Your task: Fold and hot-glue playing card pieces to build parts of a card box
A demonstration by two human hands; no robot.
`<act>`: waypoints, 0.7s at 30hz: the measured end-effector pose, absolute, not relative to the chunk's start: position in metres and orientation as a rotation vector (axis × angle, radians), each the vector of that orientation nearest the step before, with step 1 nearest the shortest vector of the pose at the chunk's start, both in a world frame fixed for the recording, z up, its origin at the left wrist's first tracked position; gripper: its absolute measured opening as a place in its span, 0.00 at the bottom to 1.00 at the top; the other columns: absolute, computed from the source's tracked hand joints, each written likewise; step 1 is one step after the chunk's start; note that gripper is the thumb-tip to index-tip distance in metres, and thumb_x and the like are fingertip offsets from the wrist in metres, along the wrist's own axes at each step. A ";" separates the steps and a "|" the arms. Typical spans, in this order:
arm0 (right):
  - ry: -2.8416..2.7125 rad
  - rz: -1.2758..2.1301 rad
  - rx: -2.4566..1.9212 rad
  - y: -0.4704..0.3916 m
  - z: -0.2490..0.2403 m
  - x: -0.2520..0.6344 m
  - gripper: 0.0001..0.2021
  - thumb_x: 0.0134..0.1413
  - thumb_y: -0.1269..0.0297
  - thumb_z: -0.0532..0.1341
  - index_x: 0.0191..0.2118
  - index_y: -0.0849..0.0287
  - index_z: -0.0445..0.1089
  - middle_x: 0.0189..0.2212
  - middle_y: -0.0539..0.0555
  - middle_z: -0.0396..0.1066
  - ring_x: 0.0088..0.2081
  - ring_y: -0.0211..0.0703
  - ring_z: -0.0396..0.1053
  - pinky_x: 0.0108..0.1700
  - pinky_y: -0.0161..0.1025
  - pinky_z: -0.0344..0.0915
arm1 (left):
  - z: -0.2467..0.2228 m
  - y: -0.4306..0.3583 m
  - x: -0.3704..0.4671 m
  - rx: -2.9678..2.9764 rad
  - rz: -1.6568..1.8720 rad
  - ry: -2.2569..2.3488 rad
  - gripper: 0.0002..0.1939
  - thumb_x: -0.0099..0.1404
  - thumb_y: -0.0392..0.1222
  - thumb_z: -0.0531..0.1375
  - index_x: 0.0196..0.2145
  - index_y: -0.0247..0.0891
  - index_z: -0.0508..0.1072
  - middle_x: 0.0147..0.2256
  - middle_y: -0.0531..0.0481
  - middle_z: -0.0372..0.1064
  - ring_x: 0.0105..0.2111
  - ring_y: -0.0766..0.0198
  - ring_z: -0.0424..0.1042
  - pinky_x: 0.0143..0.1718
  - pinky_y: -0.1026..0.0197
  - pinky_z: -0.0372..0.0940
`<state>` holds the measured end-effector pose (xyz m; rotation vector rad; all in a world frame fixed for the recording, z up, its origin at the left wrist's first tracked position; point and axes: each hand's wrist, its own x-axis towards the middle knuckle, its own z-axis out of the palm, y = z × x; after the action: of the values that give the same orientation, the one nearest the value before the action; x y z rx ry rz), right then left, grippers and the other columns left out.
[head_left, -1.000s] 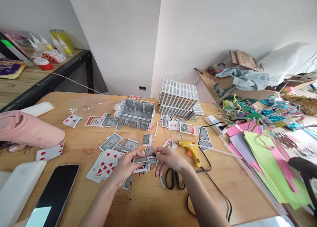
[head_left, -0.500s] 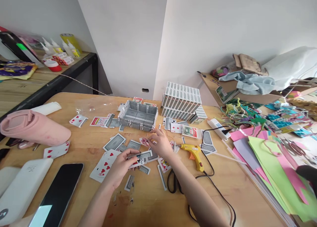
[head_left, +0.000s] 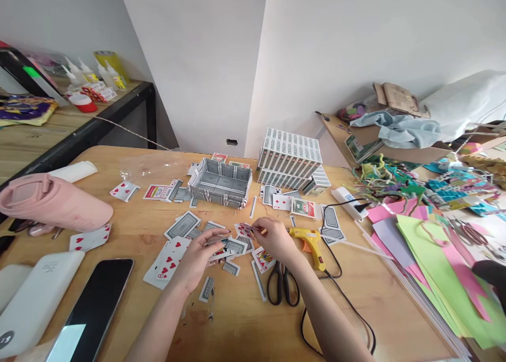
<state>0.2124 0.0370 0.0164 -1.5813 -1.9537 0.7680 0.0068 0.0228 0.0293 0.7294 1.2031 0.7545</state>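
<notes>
My left hand (head_left: 197, 257) pinches a narrow piece of playing card (head_left: 218, 238) between thumb and fingers, above other scattered cards. To its right, my right hand (head_left: 273, 240) has its fingertips closed together; what is in them is too small to make out. Cut strips of card (head_left: 237, 246) lie under and between the hands. Beyond them stands a shallow open box (head_left: 221, 185) made of grey-backed cards. A fan of heart cards (head_left: 168, 262) is beside my left wrist. Black-handled scissors (head_left: 282, 288) lie below my right forearm, partly hidden by it.
A yellow glue gun (head_left: 310, 243) with a black cord lies right of my right hand. Behind it are stacked card-covered blocks (head_left: 290, 154) and a power strip (head_left: 350, 203). At left sit a pink bottle (head_left: 59, 201), a white power bank (head_left: 43, 304) and a phone (head_left: 93, 309). Coloured paper (head_left: 427, 267) covers the right side.
My right hand has moved right and toward me, away from the box. The scissors and a thin card strip near the box now show more fully. My left hand has shifted slightly up.
</notes>
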 end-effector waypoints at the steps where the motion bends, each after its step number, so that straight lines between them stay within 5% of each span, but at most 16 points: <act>1: -1.972 0.749 -1.577 0.035 0.017 0.212 0.06 0.49 0.75 0.56 0.28 0.57 0.67 0.29 0.53 0.71 0.32 0.41 0.69 0.35 0.36 0.65 | 0.029 0.023 0.008 0.714 0.769 1.209 0.19 0.49 0.44 0.63 0.40 0.39 0.73 0.43 0.45 0.72 0.37 0.58 0.73 0.32 0.60 0.69; 9: -1.755 1.000 -1.444 0.018 0.022 0.206 0.05 0.53 0.71 0.53 0.34 0.56 0.63 0.35 0.53 0.73 0.35 0.41 0.72 0.37 0.37 0.67 | 0.021 0.026 0.013 0.716 0.829 1.298 0.21 0.48 0.45 0.64 0.40 0.37 0.74 0.38 0.46 0.74 0.34 0.58 0.73 0.30 0.60 0.69; 15: -1.407 1.332 -1.215 0.017 0.016 0.203 0.05 0.47 0.72 0.56 0.32 0.57 0.62 0.40 0.55 0.72 0.43 0.42 0.70 0.42 0.40 0.67 | 0.015 0.025 0.017 0.749 0.826 1.304 0.21 0.48 0.47 0.64 0.39 0.33 0.73 0.29 0.48 0.74 0.28 0.60 0.73 0.27 0.59 0.69; 21: -1.111 1.630 -1.097 0.010 0.019 0.200 0.05 0.45 0.67 0.59 0.31 0.58 0.70 0.45 0.57 0.71 0.46 0.48 0.69 0.46 0.42 0.64 | 0.014 0.024 0.018 0.970 0.836 1.448 0.19 0.51 0.49 0.61 0.38 0.34 0.73 0.27 0.49 0.73 0.27 0.60 0.72 0.27 0.61 0.68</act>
<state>0.2001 0.0096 0.0189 -1.0974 -1.1107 1.6295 0.0184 0.0239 0.0141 0.9701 1.4483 0.8358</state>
